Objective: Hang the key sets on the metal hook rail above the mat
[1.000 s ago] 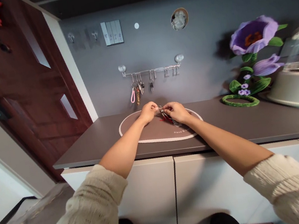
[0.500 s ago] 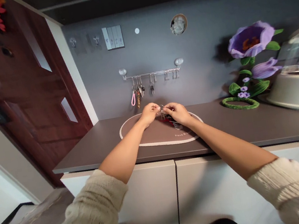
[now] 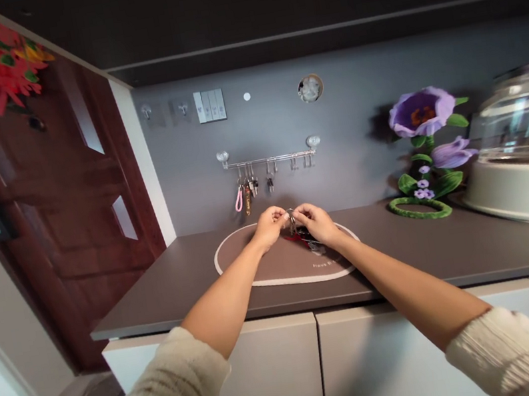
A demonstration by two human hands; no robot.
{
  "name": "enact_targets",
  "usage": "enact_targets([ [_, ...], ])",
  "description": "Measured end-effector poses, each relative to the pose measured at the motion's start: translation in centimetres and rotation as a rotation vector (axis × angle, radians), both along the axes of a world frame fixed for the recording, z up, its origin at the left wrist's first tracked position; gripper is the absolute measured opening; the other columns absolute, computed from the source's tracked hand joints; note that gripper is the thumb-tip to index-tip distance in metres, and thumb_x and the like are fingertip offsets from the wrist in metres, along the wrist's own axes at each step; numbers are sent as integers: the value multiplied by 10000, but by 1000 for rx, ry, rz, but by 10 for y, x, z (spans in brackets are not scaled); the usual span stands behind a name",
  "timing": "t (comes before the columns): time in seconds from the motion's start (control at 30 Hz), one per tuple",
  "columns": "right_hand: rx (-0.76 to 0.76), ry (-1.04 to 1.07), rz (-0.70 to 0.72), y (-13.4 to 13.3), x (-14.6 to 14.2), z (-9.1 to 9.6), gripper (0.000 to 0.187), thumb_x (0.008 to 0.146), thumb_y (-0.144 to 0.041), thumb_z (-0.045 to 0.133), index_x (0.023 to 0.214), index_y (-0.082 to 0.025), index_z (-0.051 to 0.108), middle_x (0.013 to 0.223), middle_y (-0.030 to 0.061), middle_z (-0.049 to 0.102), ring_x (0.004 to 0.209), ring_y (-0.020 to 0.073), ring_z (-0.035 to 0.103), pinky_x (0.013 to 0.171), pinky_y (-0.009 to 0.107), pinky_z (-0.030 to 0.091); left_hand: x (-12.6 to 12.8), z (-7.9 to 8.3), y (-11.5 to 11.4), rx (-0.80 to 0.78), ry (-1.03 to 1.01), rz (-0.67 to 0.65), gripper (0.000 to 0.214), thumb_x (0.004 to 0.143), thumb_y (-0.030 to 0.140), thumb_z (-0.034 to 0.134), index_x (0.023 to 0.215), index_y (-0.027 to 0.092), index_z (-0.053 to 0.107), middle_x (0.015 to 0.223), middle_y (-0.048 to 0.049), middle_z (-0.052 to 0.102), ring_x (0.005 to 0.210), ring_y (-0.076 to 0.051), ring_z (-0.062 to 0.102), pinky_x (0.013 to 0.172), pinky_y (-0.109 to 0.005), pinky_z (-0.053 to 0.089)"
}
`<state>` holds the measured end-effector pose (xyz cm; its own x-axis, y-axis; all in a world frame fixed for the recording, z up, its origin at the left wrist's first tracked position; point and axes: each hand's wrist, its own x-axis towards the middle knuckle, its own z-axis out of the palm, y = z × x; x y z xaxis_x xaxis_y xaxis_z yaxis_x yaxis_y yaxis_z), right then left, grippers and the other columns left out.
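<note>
My left hand (image 3: 271, 226) and my right hand (image 3: 315, 222) meet over a brown oval mat (image 3: 276, 269) with a pale rim. Between their pinched fingertips is a metal key ring (image 3: 290, 212), gripped from both sides. Small metal pieces that look like keys hang below the ring. Under my right hand lies a red and black bunch (image 3: 305, 236), partly hidden by the fingers; its exact parts are too small to make out.
On the wall ahead, a clear hook rail (image 3: 271, 159) carries several keys and a pink strap (image 3: 239, 199). Purple artificial flowers (image 3: 421, 114) stand to the right beside a white appliance with a clear cover (image 3: 520, 182). A dark shelf (image 3: 263, 9) overhangs the counter (image 3: 154, 297).
The camera view has tilted up, so everything sits lower in the picture. Both hands stay together at the key ring, which shows more clearly between the fingertips.
</note>
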<state>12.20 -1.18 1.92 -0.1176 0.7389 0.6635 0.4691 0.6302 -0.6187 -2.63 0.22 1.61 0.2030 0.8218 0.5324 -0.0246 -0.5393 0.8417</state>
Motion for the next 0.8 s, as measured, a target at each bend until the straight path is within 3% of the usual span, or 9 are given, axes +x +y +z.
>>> enact_targets([
  [0.1, -7, 18, -12, 0, 1, 2, 246, 752, -404, 466, 751, -172, 548, 755, 22, 594, 707, 144, 528, 703, 277, 408, 0, -2, 2, 16, 39, 66, 158, 754, 295, 525, 796, 145, 498, 660, 23, 525, 549, -57, 454, 577, -193, 383],
  [0.23, -10, 66, -46, 0, 0, 6, 251, 746, -413, 458, 741, -173, 532, 756, 20, 582, 710, 144, 521, 718, 281, 403, -2, -5, 5, 61, 201, 293, 257, 827, 354, 391, 719, 150, 505, 655, 1, 553, 585, -86, 487, 620, -220, 385],
  [0.37, -18, 101, -71, 5, -2, 15, 229, 737, -393, 462, 739, -173, 525, 745, 19, 581, 705, 143, 521, 711, 281, 401, -2, -7, 5, 50, 406, 472, 285, 832, 344, 376, 652, 166, 506, 660, -22, 585, 633, -121, 521, 657, -244, 377],
  [0.53, -29, 126, -108, 22, -8, 39, 190, 738, -351, 455, 730, -170, 512, 702, 4, 555, 670, 129, 500, 686, 274, 401, 3, -10, 5, -14, 506, 522, 271, 836, 332, 363, 681, 178, 522, 712, -48, 619, 659, -140, 550, 643, -246, 372],
  [0.8, -97, 308, -109, 60, -25, 78, 76, 748, -228, 439, 716, -169, 474, 640, -18, 508, 576, 91, 492, 629, 244, 439, 6, -14, 10, -51, 498, 514, 241, 834, 289, 361, 698, 180, 527, 740, -61, 633, 676, -144, 562, 633, -242, 373],
])
